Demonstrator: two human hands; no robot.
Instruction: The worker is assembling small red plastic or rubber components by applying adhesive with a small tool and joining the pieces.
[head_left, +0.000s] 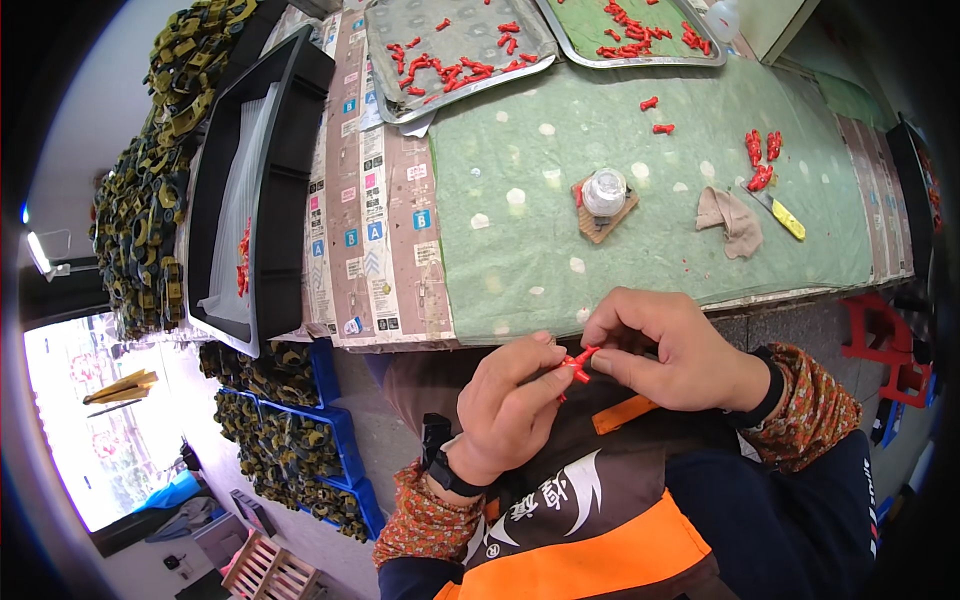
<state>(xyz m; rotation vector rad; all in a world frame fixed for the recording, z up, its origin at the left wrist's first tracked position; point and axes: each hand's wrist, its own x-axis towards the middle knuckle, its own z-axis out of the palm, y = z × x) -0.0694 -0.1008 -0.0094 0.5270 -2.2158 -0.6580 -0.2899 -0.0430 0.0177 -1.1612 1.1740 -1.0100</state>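
Note:
Just off the table's near edge, my left hand pinches a small red plastic figure between thumb and fingers. On the figure's right side, the fingertips of my right hand are closed on a little red piece that meets it. Whether the two are joined is too small to tell. Beyond my hands, a small clear jar stands on a brown block. To its right lie a crumpled beige cloth and a yellow-handled knife, whose tip lies by several assembled red figures.
Two metal trays of loose red pieces sit at the far side of the green-covered table. Two red pieces lie nearer. A black bin stands at left, with blue crates of camouflage-coloured parts below. Red stools are at right.

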